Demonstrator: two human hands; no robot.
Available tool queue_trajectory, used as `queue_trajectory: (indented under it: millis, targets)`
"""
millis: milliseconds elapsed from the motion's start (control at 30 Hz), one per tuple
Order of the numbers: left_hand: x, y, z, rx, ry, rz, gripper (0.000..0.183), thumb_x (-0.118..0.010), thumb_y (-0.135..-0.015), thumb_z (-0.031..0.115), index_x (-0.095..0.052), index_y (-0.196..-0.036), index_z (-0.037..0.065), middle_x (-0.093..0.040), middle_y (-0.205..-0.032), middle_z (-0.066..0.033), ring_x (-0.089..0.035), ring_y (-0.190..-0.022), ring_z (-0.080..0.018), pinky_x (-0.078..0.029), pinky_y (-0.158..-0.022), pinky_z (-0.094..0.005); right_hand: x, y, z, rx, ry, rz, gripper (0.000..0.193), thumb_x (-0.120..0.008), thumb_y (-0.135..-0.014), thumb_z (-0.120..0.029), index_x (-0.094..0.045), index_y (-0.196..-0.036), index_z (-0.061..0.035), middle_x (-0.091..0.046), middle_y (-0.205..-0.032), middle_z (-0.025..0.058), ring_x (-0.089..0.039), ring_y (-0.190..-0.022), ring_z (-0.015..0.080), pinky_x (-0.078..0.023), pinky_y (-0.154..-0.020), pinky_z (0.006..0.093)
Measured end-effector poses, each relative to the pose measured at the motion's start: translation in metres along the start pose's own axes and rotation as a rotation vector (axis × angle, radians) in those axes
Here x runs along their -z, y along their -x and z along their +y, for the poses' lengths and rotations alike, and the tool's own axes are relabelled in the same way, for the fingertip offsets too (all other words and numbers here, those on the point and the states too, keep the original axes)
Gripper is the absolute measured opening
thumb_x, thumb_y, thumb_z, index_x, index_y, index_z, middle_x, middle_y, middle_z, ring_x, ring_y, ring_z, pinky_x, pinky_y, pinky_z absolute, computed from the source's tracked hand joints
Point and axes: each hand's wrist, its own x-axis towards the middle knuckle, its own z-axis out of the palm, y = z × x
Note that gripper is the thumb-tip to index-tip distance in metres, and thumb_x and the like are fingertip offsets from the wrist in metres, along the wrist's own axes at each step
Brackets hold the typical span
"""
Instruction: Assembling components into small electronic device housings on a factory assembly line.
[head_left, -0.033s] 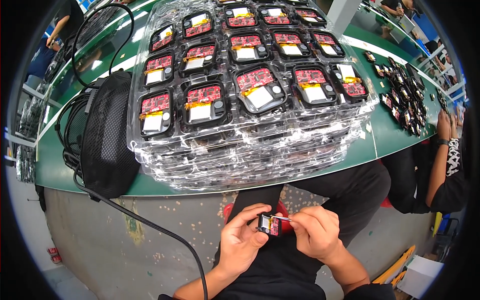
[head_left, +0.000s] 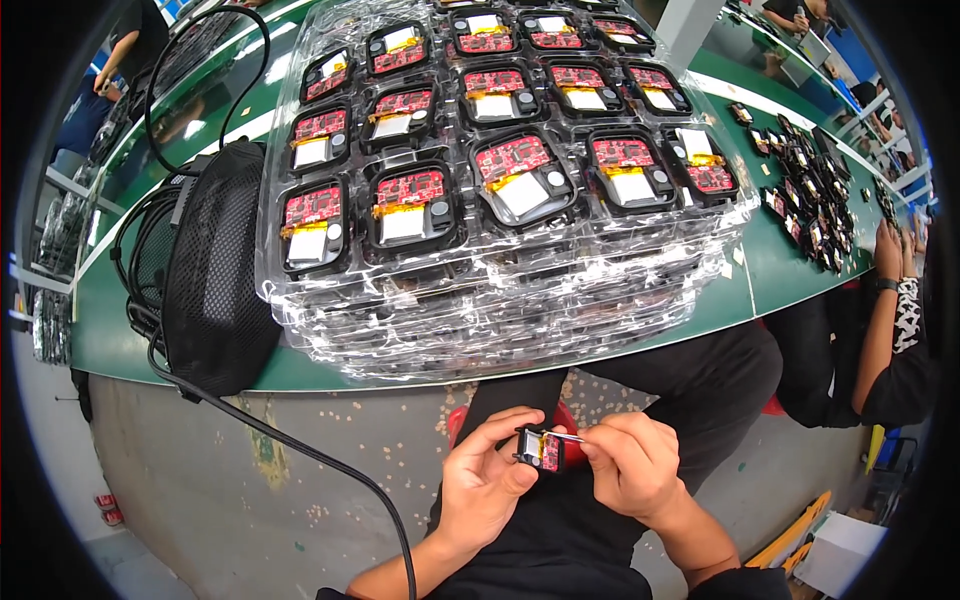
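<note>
Over my lap, my left hand (head_left: 482, 482) pinches a small black watch-like casing (head_left: 540, 449) by its edges. Inside the casing are a red circuit board, a silvery-white block and a bit of yellow flex ribbon. My right hand (head_left: 640, 466) grips a thin metal tool (head_left: 567, 437), perhaps tweezers. Its tip reaches the casing near the yellow ribbon; the exact contact point is too small to make out. Beyond my hands, on the green table (head_left: 330, 374), clear plastic trays (head_left: 490, 325) stand stacked, the top one filled with rows of similar open casings.
A black mesh bag (head_left: 215, 270) with coiled cables sits left of the trays. One black cable (head_left: 320, 445) hangs down past my left forearm. Many loose casings (head_left: 808, 195) are heaped at the right, where a co-worker's arm (head_left: 880, 320) rests. A white box (head_left: 842, 552) stands lower right.
</note>
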Motion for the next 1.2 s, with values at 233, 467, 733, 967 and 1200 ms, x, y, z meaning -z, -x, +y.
queue_trajectory:
  millis: [233, 467, 733, 967, 1200]
  targets:
    - [0.0004, 0.0008, -0.0002, 0.059, 0.107, 0.01, 0.055, -0.08, -0.089, 0.016, -0.056, -0.133, -0.006, -0.052, -0.138, -0.0149, -0.058, -0.121, -0.0229, -0.051, -0.094, -0.0301, -0.0038, 0.0007, 0.0, 0.025, 0.059, -0.001, 0.022, -0.08, -0.075, -0.005, -0.069, -0.093, -0.0029, -0.064, -0.08, 0.0064, -0.064, -0.063, 0.0198, -0.05, -0.053, 0.0301]
    - [0.0031, 0.0006, -0.0027, 0.017, 0.073, 0.012, 0.053, -0.08, -0.089, 0.014, -0.056, -0.133, -0.006, -0.051, -0.138, -0.0144, -0.058, -0.123, -0.0235, -0.051, -0.094, -0.0288, -0.0016, -0.0027, 0.0001, 0.074, 0.09, -0.013, 0.018, -0.078, -0.076, -0.008, -0.07, -0.092, -0.0032, -0.064, -0.08, 0.0056, -0.061, -0.06, 0.0187, -0.048, -0.053, 0.0295]
    - [0.001, -0.0016, -0.0015, 0.014, -0.003, -0.042, 0.051, -0.078, -0.09, 0.01, -0.056, -0.133, -0.006, -0.05, -0.139, -0.0143, -0.056, -0.126, -0.0241, -0.049, -0.101, -0.0308, 0.0007, -0.0001, 0.0, 0.089, 0.129, -0.013, 0.02, -0.079, -0.074, -0.007, -0.071, -0.092, -0.0041, -0.063, -0.08, 0.0043, -0.058, -0.056, 0.0169, -0.045, -0.051, 0.0286]
    - [0.0045, -0.0006, -0.0045, 0.015, -0.01, -0.012, 0.05, -0.078, -0.091, 0.01, -0.057, -0.133, -0.006, -0.051, -0.138, -0.0139, -0.057, -0.124, -0.0235, -0.049, -0.1, -0.0308, 0.001, 0.0008, -0.0027, 0.097, 0.155, -0.023, 0.024, -0.08, -0.07, -0.003, -0.071, -0.092, -0.0032, -0.062, -0.08, 0.0045, -0.058, -0.057, 0.0167, -0.046, -0.051, 0.0287]
    - [0.0031, -0.0003, -0.0028, 0.043, 0.014, -0.006, 0.051, -0.079, -0.091, 0.012, -0.057, -0.132, -0.006, -0.051, -0.138, -0.0145, -0.057, -0.124, -0.0245, -0.049, -0.101, -0.032, 0.0008, 0.0002, -0.0046, -0.022, 0.006, -0.03, 0.022, -0.081, -0.072, 0.0, -0.071, -0.092, -0.0019, -0.065, -0.082, 0.0075, -0.065, -0.061, 0.0197, -0.052, -0.052, 0.0288]
